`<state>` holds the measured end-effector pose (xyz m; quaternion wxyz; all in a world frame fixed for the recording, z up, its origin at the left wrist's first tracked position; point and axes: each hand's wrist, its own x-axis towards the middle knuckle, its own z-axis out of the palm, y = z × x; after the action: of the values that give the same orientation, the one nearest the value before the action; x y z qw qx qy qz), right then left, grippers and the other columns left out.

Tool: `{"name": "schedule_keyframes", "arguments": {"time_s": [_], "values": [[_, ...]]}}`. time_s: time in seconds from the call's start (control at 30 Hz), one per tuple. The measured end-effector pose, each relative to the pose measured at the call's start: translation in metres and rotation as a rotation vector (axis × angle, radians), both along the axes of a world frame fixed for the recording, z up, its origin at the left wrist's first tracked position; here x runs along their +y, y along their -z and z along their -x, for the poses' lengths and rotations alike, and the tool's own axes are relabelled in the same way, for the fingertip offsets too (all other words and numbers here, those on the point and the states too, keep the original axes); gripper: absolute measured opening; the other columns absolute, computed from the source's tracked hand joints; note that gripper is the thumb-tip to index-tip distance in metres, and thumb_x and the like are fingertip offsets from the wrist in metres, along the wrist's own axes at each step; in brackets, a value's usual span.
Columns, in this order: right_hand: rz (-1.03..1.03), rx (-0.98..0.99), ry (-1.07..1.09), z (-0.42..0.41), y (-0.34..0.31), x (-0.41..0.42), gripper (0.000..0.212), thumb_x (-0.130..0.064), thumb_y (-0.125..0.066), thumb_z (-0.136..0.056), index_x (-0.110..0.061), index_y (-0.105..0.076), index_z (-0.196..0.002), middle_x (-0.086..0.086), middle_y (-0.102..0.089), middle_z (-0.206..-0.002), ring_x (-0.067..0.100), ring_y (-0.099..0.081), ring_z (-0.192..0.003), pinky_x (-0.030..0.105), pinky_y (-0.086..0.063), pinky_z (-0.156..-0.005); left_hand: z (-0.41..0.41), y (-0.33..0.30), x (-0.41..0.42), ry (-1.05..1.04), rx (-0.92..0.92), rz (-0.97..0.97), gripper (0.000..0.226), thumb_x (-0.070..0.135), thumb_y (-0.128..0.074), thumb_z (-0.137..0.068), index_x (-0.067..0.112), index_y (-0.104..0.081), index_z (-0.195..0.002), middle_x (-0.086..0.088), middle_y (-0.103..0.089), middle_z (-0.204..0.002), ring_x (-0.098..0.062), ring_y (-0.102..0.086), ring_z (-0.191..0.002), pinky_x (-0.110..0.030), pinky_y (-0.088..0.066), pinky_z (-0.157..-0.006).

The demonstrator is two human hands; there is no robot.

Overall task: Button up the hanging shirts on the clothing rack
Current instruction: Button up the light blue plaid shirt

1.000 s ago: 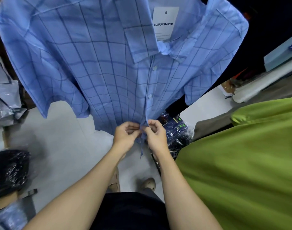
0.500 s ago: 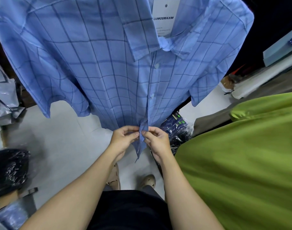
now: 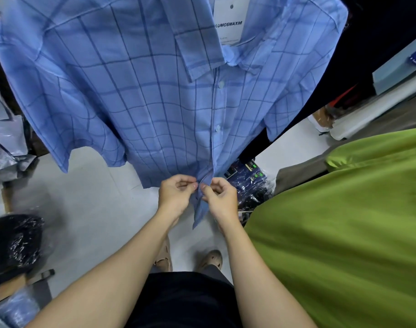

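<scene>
Two bare hands pinch the lower front edge of a hanging blue checked shirt point(image 3: 155, 95): the left hand point(image 3: 176, 196) and right hand point(image 3: 220, 197) meet fingertip to fingertip at the placket. Two white buttons point(image 3: 221, 84) above look fastened. A green garment point(image 3: 344, 221) hangs just right.

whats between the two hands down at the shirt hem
In the head view, the blue shirt's front placket edge, pinched by left hand and right hand.
</scene>
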<state>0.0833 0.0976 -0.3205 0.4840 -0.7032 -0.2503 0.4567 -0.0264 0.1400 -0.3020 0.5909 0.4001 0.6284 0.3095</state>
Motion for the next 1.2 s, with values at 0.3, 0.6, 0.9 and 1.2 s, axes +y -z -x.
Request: {"name": "schedule_keyframes", "arguments": {"time_s": [0.3,0.6,0.9,1.2], "values": [[-0.002,0.15,0.093,0.001,-0.011,0.001,0.008,-0.003,-0.068,-0.09,-0.01,-0.071,-0.087,0.007,-0.073,-0.076,0.015,-0.068,-0.072,0.029,-0.06,-0.072,0.003,-0.005,0.0,0.077,0.035,-0.073,0.012,-0.001,-0.072,-0.084,0.009,-0.067,-0.087,-0.01,-0.072,-0.09,-0.017,-0.068,-0.084,-0.018,-0.054,-0.076],[0.005,0.291,0.125,0.0,-0.016,0.005,0.011,0.006,-0.06,-0.09,0.01,-0.066,-0.082,0.015,-0.066,-0.074,0.022,-0.065,-0.076,0.024,-0.057,-0.073,0.005,-0.008,0.003,0.158,0.15,-0.173,0.017,0.002,-0.074,-0.083,0.018,-0.068,-0.079,0.001,-0.072,-0.085,-0.011,-0.067,-0.081,-0.018,-0.052,-0.078],[-0.034,0.294,0.134,0.0,-0.014,0.003,0.02,0.01,-0.073,-0.081,-0.009,-0.07,-0.087,0.011,-0.075,-0.082,0.02,-0.07,-0.078,0.029,-0.058,-0.078,0.003,-0.013,0.001,0.121,0.092,-0.131,0.009,0.007,-0.074,-0.084,0.014,-0.074,-0.089,0.0,-0.075,-0.09,-0.014,-0.07,-0.087,-0.025,-0.055,-0.085],[-0.035,0.187,0.112,0.0,-0.022,0.001,0.014,-0.002,-0.08,-0.078,-0.008,-0.072,-0.088,0.009,-0.074,-0.082,0.015,-0.069,-0.077,0.029,-0.057,-0.079,0.004,-0.018,0.0,0.084,-0.031,-0.078,0.009,0.01,-0.079,-0.08,0.008,-0.074,-0.088,-0.005,-0.076,-0.086,-0.011,-0.071,-0.082,-0.02,-0.055,-0.078]]}}
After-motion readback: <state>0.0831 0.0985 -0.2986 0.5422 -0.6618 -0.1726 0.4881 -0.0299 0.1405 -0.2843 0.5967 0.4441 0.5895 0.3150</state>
